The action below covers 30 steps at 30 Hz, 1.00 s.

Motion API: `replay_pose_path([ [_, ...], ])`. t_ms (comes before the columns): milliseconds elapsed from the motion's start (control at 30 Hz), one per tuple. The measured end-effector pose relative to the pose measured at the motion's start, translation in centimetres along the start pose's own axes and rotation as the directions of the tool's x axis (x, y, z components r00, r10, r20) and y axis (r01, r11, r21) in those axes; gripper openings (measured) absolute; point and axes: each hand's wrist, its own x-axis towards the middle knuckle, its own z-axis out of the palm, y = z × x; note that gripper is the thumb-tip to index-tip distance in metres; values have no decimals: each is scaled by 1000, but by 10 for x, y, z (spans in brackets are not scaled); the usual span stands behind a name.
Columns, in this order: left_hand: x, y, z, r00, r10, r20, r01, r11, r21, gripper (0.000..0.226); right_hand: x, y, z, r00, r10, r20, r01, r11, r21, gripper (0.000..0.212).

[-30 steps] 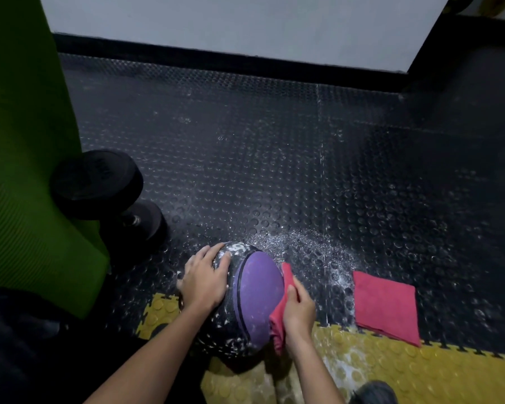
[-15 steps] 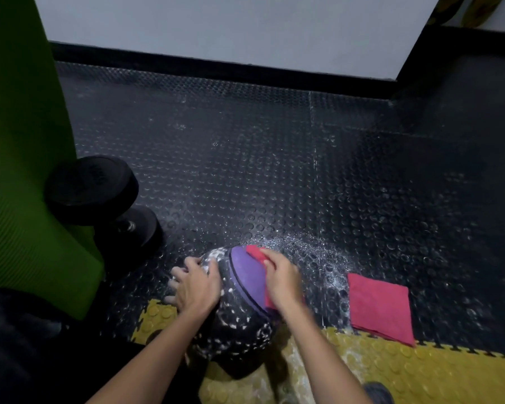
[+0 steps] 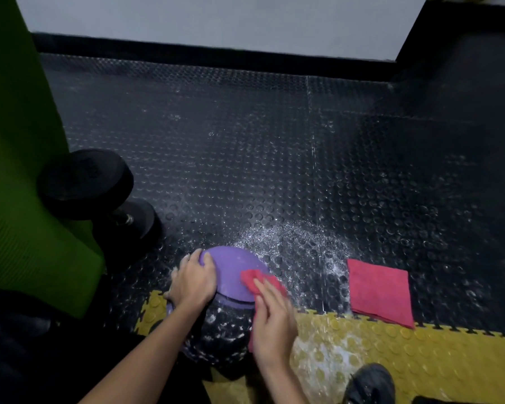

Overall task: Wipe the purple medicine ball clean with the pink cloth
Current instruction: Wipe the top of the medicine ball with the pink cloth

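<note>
**Head view.** The medicine ball [image 3: 230,275] sits on the floor [image 3: 245,156] at the seam between the black and yellow tiles. Its purple panel faces up and its black side is speckled white. My left grip [image 3: 194,282] is curled over the ball's upper left edge, steadying it. My right grip [image 3: 274,325] lies with fingers nearly straight, pressing the pink cloth [image 3: 257,279] flat against the right side of the purple panel.

**Handling, as I judge it.**
- The ball is heavy, round and liable to roll, and its powdered skin is probably slick. I hold it at the top edge with a wide palm.
- The cloth is soft and limp. I press it rather than bunch it.

A second folded cloth [image 3: 380,291] lies well apart to the right.
</note>
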Motion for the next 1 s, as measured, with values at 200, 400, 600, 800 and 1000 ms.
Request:
replay_pose_path([
  [200,-5,8,2,999,-37,12,37,999,1,49,28,25,-7,957,259,132,-283,935,214,34],
  [400,-1,20,2,999,-40,6,40,998,42,47,14,-5,4,996,-12,87,9,999,34,34],
  [600,2,10,3,999,-42,18,42,999,11,46,41,15,-2,962,227,152,-251,954,167,32],
  [800,-1,14,5,1000,-12,-2,12,999,39,47,35,8,-3,971,207,122,-215,975,58,30],
  [1000,-1,11,1,999,-47,-2,47,999,4,46,59,24,2,929,299,218,-346,912,222,25],
])
